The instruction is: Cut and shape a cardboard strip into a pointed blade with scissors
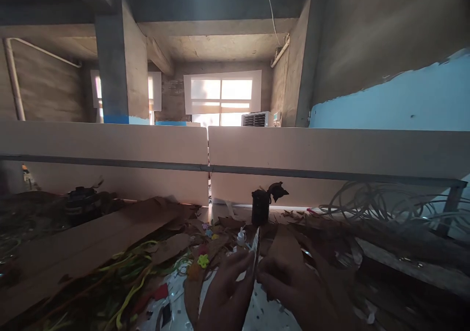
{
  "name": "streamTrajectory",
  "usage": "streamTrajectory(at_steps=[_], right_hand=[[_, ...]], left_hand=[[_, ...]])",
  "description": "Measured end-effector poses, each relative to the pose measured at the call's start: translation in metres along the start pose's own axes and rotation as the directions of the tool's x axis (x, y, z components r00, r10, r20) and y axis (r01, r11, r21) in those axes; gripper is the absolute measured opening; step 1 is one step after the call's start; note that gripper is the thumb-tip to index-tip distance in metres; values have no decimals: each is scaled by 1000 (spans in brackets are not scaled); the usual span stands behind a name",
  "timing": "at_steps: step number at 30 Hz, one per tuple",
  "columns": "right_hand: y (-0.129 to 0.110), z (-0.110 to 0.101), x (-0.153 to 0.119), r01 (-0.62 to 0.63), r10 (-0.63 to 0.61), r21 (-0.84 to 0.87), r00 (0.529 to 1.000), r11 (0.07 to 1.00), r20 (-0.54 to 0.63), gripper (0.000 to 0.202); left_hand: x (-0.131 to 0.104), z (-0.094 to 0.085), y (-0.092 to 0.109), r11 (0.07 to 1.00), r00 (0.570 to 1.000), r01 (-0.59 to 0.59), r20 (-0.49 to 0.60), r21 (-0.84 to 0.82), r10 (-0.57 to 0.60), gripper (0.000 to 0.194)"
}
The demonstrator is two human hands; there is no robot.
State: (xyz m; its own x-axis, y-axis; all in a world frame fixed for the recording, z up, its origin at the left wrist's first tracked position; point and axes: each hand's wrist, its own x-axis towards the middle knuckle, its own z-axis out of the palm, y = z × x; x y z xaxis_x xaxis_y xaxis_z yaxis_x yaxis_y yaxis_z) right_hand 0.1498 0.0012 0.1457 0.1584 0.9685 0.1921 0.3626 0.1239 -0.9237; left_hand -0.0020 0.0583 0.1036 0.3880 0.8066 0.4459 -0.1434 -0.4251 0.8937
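Observation:
A thin flat piece (pixel 256 243), pale on its left face and dark along its edge, stands upright between my hands, seen nearly edge-on. My left hand (pixel 231 289) grips its lower part between thumb and fingers. Close against its right side is my right hand (pixel 290 277), with fingers curled and pinched together; what they hold is hidden in shadow. Just beyond the hands stand a small white bottle with a nozzle (pixel 241 237) and a black cylindrical container (pixel 260 207) with a dark pointed shape at its top.
Yellow-green cords (pixel 132 292) and cardboard (pixel 110 238) lie to the left, near a yellow star-shaped piece (pixel 203 260). Coiled pale cables (pixel 352 203) lie at the right. A grey rail (pixel 257 169) crosses white panels (pixel 312 150) behind. A dark round object (pixel 81 203) sits far left.

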Motion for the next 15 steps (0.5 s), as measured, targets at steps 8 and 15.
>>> streamTrajectory(at_steps=[8, 15], right_hand=[[-2, -5, -3, 65, -71, -102, 996, 993, -51, 17], [-5, -17, -5, 91, -260, -552, 936, 829, -236, 11]], left_hand=[[-2, 9, 5, 993, 981, 120, -158, 17, -116, 23], [9, 20, 23, 980, 980, 197, -11, -16, -198, 30]])
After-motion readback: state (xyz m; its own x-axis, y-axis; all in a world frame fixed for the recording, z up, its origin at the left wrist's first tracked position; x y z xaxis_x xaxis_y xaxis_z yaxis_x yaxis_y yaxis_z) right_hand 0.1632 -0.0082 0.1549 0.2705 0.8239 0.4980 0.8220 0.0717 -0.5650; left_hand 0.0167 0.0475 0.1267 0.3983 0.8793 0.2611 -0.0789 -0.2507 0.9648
